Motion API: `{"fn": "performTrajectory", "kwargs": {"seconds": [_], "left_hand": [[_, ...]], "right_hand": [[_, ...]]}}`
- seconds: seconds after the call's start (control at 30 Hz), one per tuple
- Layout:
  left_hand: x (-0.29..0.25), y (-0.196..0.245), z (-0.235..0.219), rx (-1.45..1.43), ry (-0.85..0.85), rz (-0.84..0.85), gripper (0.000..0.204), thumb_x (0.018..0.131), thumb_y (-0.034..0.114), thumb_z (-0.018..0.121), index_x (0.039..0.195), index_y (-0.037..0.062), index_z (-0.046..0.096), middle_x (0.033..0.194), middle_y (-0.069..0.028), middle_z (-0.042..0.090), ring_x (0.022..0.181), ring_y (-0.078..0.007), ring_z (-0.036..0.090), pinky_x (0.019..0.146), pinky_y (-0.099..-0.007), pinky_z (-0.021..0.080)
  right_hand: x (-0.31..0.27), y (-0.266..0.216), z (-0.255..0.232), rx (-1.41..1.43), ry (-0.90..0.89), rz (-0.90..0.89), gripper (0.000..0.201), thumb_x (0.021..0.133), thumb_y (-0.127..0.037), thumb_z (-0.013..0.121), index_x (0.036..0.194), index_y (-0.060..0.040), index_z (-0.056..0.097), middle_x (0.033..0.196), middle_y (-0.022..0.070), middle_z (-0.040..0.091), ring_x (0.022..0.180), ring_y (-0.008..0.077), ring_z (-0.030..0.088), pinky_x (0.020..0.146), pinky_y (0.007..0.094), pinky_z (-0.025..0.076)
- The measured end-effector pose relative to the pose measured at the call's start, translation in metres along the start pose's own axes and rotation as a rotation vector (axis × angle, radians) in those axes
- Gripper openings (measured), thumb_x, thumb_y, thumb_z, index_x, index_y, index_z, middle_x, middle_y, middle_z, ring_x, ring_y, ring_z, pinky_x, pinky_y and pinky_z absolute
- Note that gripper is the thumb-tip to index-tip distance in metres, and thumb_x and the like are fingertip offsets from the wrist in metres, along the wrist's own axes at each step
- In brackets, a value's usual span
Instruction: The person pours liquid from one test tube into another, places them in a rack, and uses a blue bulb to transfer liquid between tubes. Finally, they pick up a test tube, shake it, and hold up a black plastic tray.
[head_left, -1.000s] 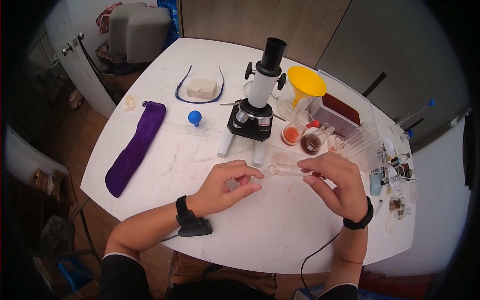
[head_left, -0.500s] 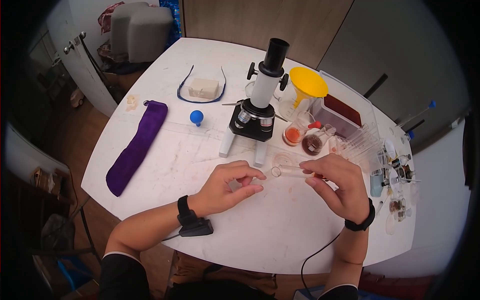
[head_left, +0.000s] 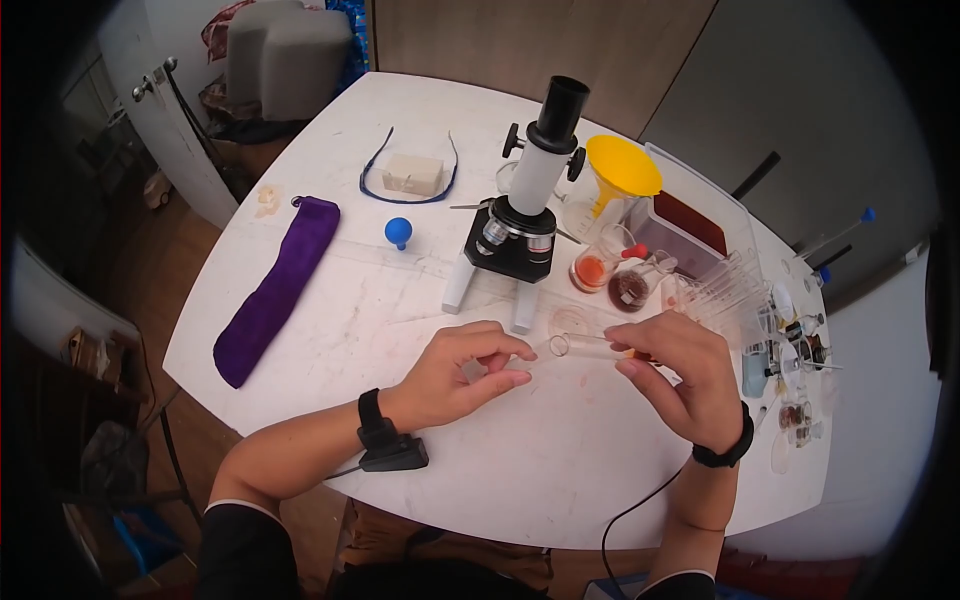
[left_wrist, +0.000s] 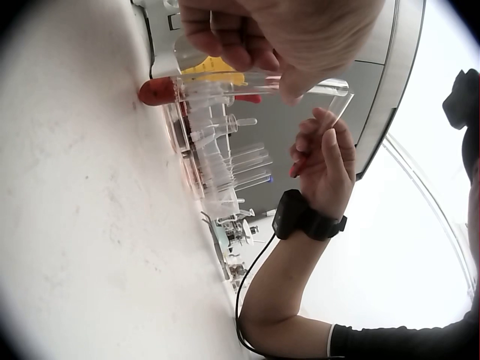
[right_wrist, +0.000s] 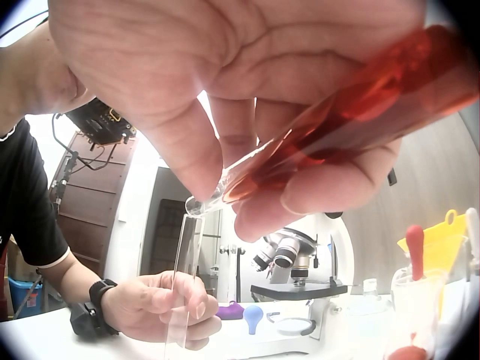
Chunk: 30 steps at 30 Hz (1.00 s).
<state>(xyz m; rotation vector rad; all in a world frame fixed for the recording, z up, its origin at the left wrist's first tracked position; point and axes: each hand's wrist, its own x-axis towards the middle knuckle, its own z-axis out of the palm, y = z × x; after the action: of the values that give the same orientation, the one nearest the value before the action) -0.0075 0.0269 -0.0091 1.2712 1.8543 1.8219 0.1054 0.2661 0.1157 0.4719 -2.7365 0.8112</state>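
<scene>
— Red liquid (head_left: 629, 352) shows a little farther toward the mouth of the right-hand tube (right_wrist: 337, 120) than a second ago. Both hands hardly shifted; head view swung slightly.

— State of the hands?

— Right hand (head_left: 682, 370) pinches its tube between thumb and fingers, mouth end tipped down. Left hand (head_left: 455, 368) pinches the left-hand tube (right_wrist: 185, 255), roughly upright. Red shows at that one's bottom end too, left wrist view.

— And the two mouths?

— Close together, right-hand one above, over the table (head_left: 540, 470) in front of the microscope (head_left: 537, 185). Touching or apart: cannot tell.

— Meaning for the work?

— Judgement only: with liquid nearer the lip, lined-up mouths and a steady tilt matter most. A slip could spill.

— Farther out?

— Orange-liquid flask (head_left: 589, 272) and dark-liquid flask (head_left: 628, 290) just beside the microscope; yellow funnel (head_left: 625, 168) behind them. Across the table, leftward: blue bulb (head_left: 398, 231), glasses with arms either side of a pale block (head_left: 412, 174), then a purple pouch (head_left: 280, 290).
</scene>
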Motion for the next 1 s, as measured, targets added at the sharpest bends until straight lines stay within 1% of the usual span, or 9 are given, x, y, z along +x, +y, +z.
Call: {"fn": "performTrajectory", "kwargs": {"seconds": [0.37,0.43,0.73,1.0], "left_hand": [[-0.0007,0.0002,-0.0009,-0.002,-0.007,0.002,0.018,0.089,0.009,0.077,0.106,0.0042,0.073,0.074,-0.0024,0.053,0.068,-0.0126,0.047,0.064,-0.0275,0.042],[-0.0011,0.0018,-0.0022,0.021,-0.034,-0.039,0.020,0.088,0.007,0.077,0.107,0.0030,0.074,0.084,-0.0058,0.066,0.071,-0.0132,0.055,0.069,-0.0267,0.045],[-0.0009,0.0008,-0.0017,0.000,-0.032,-0.038,0.021,0.088,0.007,0.078,0.108,0.0025,0.074,0.082,-0.0057,0.065,0.070,-0.0133,0.055,0.069,-0.0268,0.045],[-0.0011,0.0019,-0.0011,0.022,-0.032,-0.038,0.021,0.087,0.006,0.078,0.107,0.0024,0.074,0.082,-0.0061,0.065,0.070,-0.0139,0.055,0.069,-0.0271,0.046]], "right_hand": [[-0.0001,-0.0051,-0.0006,-0.054,0.003,0.005,0.022,0.084,-0.005,0.074,0.105,0.0010,0.071,0.088,0.0155,0.068,0.079,0.0321,0.065,0.072,0.0368,0.052],[-0.0003,-0.0055,-0.0004,-0.060,0.002,0.006,0.022,0.084,-0.005,0.074,0.105,0.0011,0.071,0.088,0.0154,0.069,0.079,0.0320,0.065,0.072,0.0367,0.052],[-0.0007,-0.0069,-0.0008,-0.057,0.009,0.011,0.022,0.083,-0.004,0.074,0.105,0.0016,0.071,0.089,0.0154,0.069,0.079,0.0322,0.065,0.072,0.0371,0.052],[-0.0009,-0.0072,-0.0015,-0.064,0.011,-0.008,0.022,0.083,-0.004,0.074,0.105,0.0015,0.071,0.087,0.0154,0.067,0.078,0.0323,0.064,0.070,0.0371,0.051]]}}
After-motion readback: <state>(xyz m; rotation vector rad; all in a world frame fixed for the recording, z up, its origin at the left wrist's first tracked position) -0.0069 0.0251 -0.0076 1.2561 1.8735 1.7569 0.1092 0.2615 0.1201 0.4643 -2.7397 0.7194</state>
